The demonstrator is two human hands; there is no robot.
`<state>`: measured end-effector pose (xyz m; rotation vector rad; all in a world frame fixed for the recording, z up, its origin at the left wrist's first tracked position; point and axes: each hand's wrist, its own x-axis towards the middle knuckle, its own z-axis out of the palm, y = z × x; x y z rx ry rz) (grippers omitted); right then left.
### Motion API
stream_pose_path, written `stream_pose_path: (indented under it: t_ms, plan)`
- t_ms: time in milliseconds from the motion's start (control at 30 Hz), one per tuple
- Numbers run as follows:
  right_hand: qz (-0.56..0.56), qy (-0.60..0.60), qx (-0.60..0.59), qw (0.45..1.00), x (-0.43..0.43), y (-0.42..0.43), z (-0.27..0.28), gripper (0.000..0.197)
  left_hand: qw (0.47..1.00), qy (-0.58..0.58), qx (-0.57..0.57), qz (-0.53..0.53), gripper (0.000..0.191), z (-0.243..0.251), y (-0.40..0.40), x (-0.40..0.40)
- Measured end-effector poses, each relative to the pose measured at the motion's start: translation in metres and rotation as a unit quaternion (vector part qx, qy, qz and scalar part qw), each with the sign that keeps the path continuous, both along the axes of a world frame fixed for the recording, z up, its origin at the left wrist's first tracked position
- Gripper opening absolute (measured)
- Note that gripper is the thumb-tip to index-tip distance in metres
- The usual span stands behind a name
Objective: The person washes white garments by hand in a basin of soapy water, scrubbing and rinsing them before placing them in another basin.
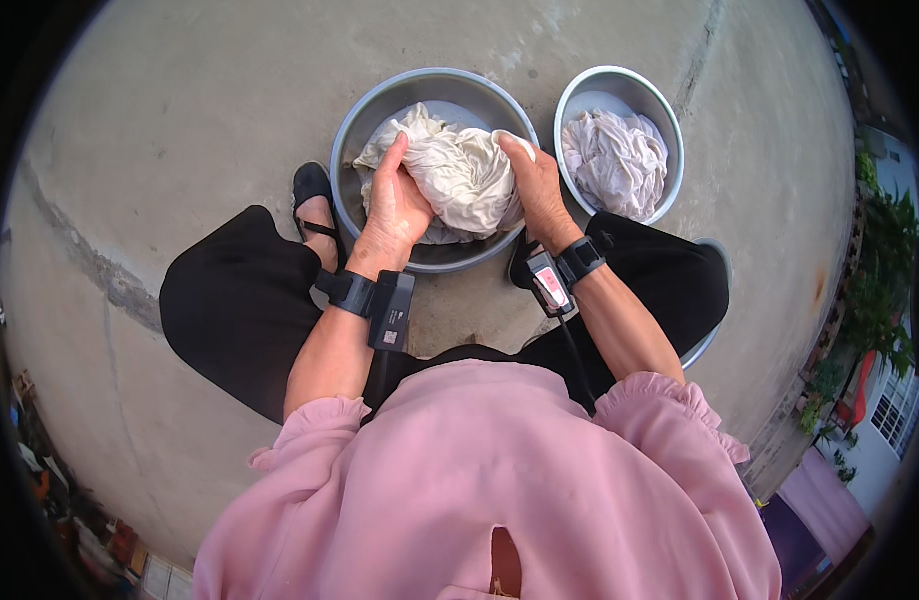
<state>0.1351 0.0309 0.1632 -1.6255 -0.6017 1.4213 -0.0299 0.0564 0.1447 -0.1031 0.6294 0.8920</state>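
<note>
Both hands grip a bunched white cloth (pixel 467 176) over a large round metal basin (pixel 444 264). My left hand (pixel 399 195) holds its left side, thumb on top and fingers beneath. At the cloth's right side, my right hand (pixel 533 180) pinches a fold under the thumb. Parts of the cloth hang down into the basin, where its underside is hidden. A second, smaller metal basin (pixel 676 150) stands to the right with a crumpled pale wet cloth (pixel 620 161) in it. Each wrist wears a black strap with a small device.
The basins stand on grey concrete ground (pixel 204 112) with cracks. Behind my right knee shows the rim of another metal basin (pixel 705 349). My black-trousered knees flank the large basin. Green plants (pixel 879 277) line the far right edge; assorted objects lie at the lower left edge.
</note>
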Motion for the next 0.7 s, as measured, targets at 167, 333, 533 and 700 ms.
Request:
stream_pose_path:
  t_ms: [167, 333, 533, 700]
  plan:
    - [-0.077, 0.138, -0.002, 0.987, 0.001, -0.004, 0.007, 0.04, 0.993, -0.094, 0.025, -0.062, 0.08, -0.015, -0.03, 0.001]
    - [0.05, 0.181, -0.063, 0.98, -0.004, -0.012, 0.02, 0.058, 0.99, 0.079, 0.086, -0.076, 0.065, 0.006, -0.02, 0.01]
    - [0.254, 0.008, 0.084, 0.964, -0.012, -0.047, 0.005, 0.077, 0.994, -0.085, 0.019, 0.061, 0.054, 0.031, 0.013, 0.003]
    - [0.233, -0.047, 0.03, 0.971, -0.011, -0.044, 0.004, 0.051, 0.992, -0.09, 0.008, 0.086, 0.05, 0.039, 0.013, -0.008]
